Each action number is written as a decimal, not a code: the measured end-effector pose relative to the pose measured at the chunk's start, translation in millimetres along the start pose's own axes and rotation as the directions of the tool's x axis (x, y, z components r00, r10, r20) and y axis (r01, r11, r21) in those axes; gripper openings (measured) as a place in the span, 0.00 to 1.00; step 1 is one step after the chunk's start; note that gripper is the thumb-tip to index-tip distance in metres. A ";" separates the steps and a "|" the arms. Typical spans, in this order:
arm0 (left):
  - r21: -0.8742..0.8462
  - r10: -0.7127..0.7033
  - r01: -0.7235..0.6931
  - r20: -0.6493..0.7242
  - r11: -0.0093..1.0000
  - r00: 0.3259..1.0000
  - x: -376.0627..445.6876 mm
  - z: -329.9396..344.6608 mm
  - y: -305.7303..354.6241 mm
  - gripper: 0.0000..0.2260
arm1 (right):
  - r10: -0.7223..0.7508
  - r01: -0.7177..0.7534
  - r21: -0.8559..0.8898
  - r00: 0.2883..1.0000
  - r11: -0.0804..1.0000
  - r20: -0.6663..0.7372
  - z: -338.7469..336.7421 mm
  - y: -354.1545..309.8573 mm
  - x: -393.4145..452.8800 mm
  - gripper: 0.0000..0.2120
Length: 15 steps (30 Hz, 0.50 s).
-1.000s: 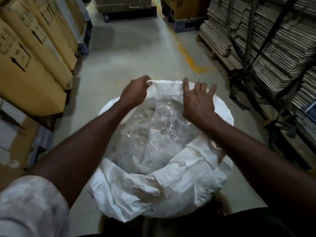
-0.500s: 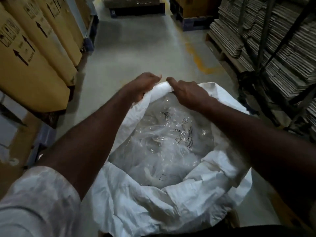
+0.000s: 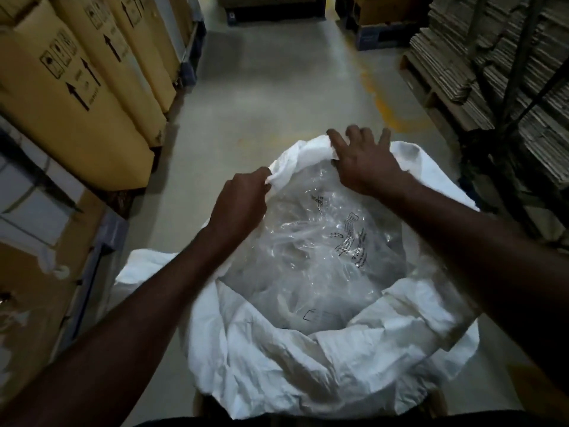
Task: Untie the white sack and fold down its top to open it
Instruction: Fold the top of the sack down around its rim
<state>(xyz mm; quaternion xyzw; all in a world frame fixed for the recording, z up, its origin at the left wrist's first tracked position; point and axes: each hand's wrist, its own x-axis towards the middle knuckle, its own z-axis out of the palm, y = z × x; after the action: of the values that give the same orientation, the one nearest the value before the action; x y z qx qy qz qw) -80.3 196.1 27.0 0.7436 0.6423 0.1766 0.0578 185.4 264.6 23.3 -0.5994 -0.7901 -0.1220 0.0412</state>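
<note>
The white sack (image 3: 308, 359) stands on the floor right in front of me, its mouth open and its near rim rolled down in thick crumpled folds. Inside lies a clear plastic liner bag (image 3: 323, 251) with black print on it. My left hand (image 3: 238, 204) is shut on the far-left part of the sack's rim, pinching the white fabric. My right hand (image 3: 366, 163) rests on the far rim with fingers spread over the edge and the thumb under the fold, holding the fabric there.
Tall cardboard boxes (image 3: 70, 97) with arrow marks line the left of the aisle. Strapped stacks of flat cardboard on pallets (image 3: 505, 75) fill the right. Grey concrete floor (image 3: 277, 97) with a yellow line runs ahead to more pallets at the far end.
My hands have moved apart along the far rim: the left one pulled back toward me and left, the right one slid right and spread its fingers. The sack's mouth has opened wider.
</note>
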 end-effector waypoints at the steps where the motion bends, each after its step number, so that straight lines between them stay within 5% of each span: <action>1: -0.153 -0.035 0.036 0.010 0.988 0.999 3.8 -1.1 -1.8 0.05 | -0.011 0.010 -0.029 0.999 1.000 -0.036 -4.6 -10.4 -1.1 0.37; 4: -0.539 -0.164 0.161 0.043 0.827 0.985 12.7 -4.1 -7.9 0.06 | -0.221 0.230 0.025 0.956 0.973 -0.194 -18.5 -47.3 -5.6 0.46; 8: -0.805 -0.234 0.413 0.343 0.425 0.910 20.4 -11.3 -14.3 0.10 | -0.476 0.478 -0.027 0.865 0.878 -0.159 -19.2 -82.1 -7.1 0.39; 13: -0.726 -0.178 0.611 0.587 0.315 0.790 15.4 -21.4 -35.7 0.10 | -0.545 0.536 -0.104 0.828 0.838 -0.129 -15.0 -95.1 6.0 0.25; 15: -0.702 -0.216 0.572 0.534 0.425 0.817 10.9 -28.8 -30.8 0.07 | -0.572 0.573 -0.046 0.804 0.818 -0.164 -10.9 -97.1 8.7 0.15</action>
<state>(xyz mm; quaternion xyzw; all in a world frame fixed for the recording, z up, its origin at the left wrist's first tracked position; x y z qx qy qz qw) -117.6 207.8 46.3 0.4637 0.6114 0.3023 0.5655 89.2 245.6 21.8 -0.3206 -0.9277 -0.1773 0.0717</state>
